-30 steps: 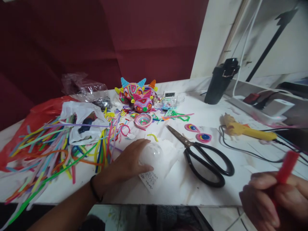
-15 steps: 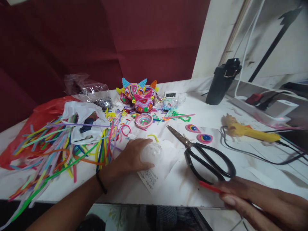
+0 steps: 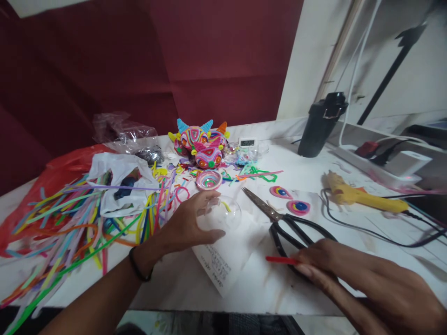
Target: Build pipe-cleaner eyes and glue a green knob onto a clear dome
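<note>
My left hand point(image 3: 185, 225) grips a clear plastic half-ball point(image 3: 223, 215) and holds it a little above the white paper point(image 3: 226, 260) near the table's front. My right hand point(image 3: 352, 279) pinches a red pipe cleaner point(image 3: 281, 260), whose tip points left over the paper. Just beyond my right fingers lie black-handled scissors point(image 3: 286, 223), blades pointing up-left.
A heap of coloured pipe cleaners point(image 3: 70, 218) and plastic bags covers the left. Finished coiled figures point(image 3: 200, 142) and a small coiled bowl point(image 3: 208, 179) sit at the back. Two coiled discs point(image 3: 289, 200), a yellow glue gun point(image 3: 359, 197), its cable, a black bottle point(image 3: 319, 123) stand right.
My right hand came in from the lower right with the red pipe cleaner and moved left across the scissors' handles. My left hand lifted and tilted the clear half-ball off the paper.
</note>
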A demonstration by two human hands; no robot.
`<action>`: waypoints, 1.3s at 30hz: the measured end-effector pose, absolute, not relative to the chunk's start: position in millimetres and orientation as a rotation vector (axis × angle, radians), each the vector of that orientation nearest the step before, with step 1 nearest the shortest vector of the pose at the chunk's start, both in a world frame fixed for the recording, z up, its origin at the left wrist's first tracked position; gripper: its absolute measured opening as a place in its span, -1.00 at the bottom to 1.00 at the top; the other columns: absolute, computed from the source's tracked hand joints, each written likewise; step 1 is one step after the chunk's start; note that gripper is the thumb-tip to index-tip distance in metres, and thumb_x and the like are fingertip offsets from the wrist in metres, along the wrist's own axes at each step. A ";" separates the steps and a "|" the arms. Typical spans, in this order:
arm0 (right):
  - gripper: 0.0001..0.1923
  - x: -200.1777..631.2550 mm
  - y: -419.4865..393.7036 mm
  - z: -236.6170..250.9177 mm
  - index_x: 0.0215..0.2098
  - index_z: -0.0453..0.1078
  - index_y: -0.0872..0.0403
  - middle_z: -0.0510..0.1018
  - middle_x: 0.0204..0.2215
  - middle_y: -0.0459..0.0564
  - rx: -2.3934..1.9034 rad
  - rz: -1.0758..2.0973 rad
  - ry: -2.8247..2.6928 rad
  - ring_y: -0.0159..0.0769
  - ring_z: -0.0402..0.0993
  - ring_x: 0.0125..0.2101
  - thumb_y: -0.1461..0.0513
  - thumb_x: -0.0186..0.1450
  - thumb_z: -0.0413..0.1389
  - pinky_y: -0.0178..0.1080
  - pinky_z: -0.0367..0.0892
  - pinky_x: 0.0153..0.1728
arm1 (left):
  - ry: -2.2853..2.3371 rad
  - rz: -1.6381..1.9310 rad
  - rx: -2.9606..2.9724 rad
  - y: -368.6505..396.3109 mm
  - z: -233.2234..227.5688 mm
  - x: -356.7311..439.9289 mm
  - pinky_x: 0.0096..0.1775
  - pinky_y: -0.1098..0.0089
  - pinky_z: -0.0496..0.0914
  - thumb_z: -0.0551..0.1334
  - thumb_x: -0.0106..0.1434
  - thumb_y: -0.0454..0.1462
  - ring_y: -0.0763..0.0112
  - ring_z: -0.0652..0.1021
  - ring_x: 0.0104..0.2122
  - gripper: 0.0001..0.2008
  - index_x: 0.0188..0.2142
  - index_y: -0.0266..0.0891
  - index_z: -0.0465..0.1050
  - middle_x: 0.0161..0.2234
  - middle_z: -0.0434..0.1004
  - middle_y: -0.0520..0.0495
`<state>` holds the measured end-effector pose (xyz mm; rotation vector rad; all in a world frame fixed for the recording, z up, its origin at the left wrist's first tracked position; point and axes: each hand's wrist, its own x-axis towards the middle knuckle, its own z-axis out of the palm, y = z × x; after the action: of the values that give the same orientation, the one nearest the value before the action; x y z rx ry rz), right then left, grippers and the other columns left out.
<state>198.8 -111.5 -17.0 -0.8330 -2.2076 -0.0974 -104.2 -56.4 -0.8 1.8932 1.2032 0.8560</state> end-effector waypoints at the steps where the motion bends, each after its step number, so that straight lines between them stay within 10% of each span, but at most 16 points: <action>1: -0.81 192.6 -107.9 -10.3 -0.07 0.36 -0.02 0.60 -0.28 -0.02 -0.791 -0.064 -2.206 -0.32 0.58 -0.33 0.19 0.41 -0.03 -0.38 0.50 -0.35 | 1.158 0.876 1.835 -55.4 0.6 -101.0 0.10 0.14 0.35 0.43 -0.02 -0.20 0.08 0.42 0.11 -0.28 0.10 -0.21 0.19 0.11 0.33 -0.27; 39: -0.87 127.7 -79.9 -9.0 -0.24 0.41 0.11 0.52 -0.51 -0.04 -0.775 -0.014 -2.005 -0.35 0.49 -0.51 0.36 0.34 0.03 -0.33 0.36 -0.52 | 0.716 1.221 1.119 -36.9 -42.2 -72.9 0.10 0.04 0.30 0.59 -0.31 -0.28 0.06 0.45 0.04 -0.27 -0.09 -0.11 0.41 -0.11 0.46 -0.07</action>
<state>127.7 -79.9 -9.0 -0.7753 -2.0047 -0.0145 -72.9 -36.9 -42.2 1.1193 0.7162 1.2209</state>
